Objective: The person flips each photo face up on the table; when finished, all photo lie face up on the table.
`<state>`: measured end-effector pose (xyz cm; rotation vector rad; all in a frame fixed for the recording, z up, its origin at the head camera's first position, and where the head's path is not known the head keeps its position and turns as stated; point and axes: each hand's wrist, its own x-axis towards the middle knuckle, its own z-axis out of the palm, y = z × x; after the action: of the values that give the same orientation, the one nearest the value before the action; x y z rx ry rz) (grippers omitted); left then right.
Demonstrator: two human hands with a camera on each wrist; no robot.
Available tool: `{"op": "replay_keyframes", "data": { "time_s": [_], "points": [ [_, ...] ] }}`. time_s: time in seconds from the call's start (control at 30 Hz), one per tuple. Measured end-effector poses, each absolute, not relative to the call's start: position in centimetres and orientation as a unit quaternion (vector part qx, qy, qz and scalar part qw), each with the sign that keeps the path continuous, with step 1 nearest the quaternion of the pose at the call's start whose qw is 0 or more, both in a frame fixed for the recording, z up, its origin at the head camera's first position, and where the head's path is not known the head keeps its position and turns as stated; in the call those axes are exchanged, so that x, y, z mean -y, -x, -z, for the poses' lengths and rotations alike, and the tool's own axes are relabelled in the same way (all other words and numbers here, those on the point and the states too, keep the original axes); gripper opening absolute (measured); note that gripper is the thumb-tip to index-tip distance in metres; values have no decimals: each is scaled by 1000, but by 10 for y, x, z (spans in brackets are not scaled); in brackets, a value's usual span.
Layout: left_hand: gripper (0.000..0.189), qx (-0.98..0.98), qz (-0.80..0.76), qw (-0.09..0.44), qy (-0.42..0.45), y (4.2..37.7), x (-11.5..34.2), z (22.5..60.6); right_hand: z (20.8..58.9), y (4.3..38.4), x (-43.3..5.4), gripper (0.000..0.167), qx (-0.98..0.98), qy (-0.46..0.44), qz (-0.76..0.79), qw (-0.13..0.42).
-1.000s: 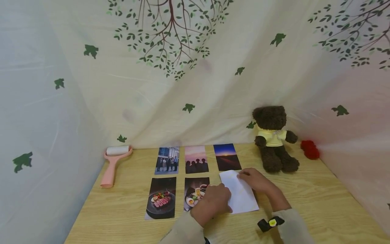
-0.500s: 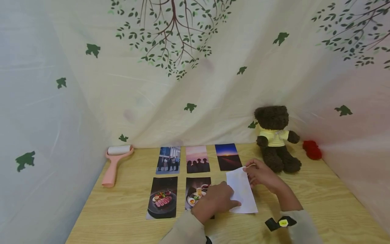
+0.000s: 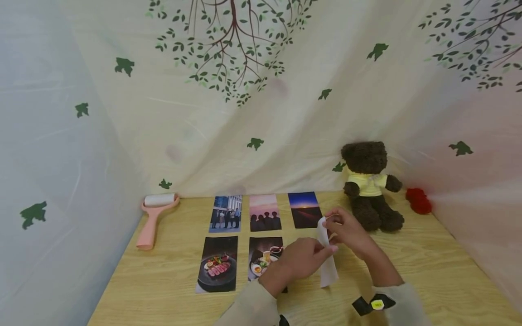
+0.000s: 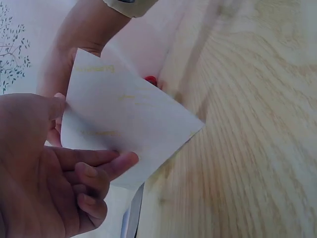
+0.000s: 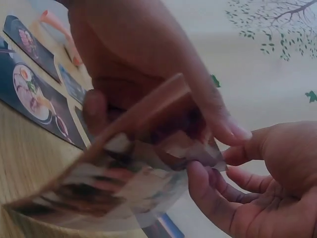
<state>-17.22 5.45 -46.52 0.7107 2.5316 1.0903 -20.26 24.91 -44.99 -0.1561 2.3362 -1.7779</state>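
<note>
Both hands hold a photo print [image 3: 328, 274] raised on edge above the table, seen nearly edge-on in the head view. My right hand [image 3: 352, 234] pinches its upper edge. My left hand [image 3: 299, 260] has the print between thumb and fingers, its fingertips on the white back. Faint yellow lettering marks that back [image 4: 124, 109] in the left wrist view. In the right wrist view the printed side [image 5: 89, 193] is blurred and bowed; its subject is unclear. Left of the hands lies a ramen photo [image 3: 265, 258], partly covered by my left forearm.
A steak photo [image 3: 217, 265], a group photo [image 3: 225, 213], a silhouettes photo [image 3: 265, 213] and a sunset photo [image 3: 305, 209] lie flat. A pink lint roller [image 3: 151, 222] is at left. A teddy bear [image 3: 369, 185] and red object [image 3: 418, 201] are at right.
The print lay white side up a second ago; its left side has since been lifted and it now stands on edge. My left hand has moved right, close to my right hand.
</note>
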Motion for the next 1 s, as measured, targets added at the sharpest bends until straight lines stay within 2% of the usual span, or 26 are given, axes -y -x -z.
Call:
{"op": "replay_keyframes", "data": {
  "time_s": [0.23, 0.43, 0.73, 1.0],
  "points": [
    [44, -844, -472, 117, -224, 176, -47, 465, 458, 204, -235, 41, -790, 60, 603, 88],
    [55, -880, -431, 94, -176, 180, -35, 471, 473, 208, -226, 36, -817, 84, 562, 103],
    [60, -934, -318, 82, -141, 177, -23, 486, 489, 205, -220, 31, -855, 98, 485, 158],
    [36, -942, -296, 60, -149, 173, -2, 479, 489, 205, -221, 30, -866, 120, 468, 130]
  ]
}}
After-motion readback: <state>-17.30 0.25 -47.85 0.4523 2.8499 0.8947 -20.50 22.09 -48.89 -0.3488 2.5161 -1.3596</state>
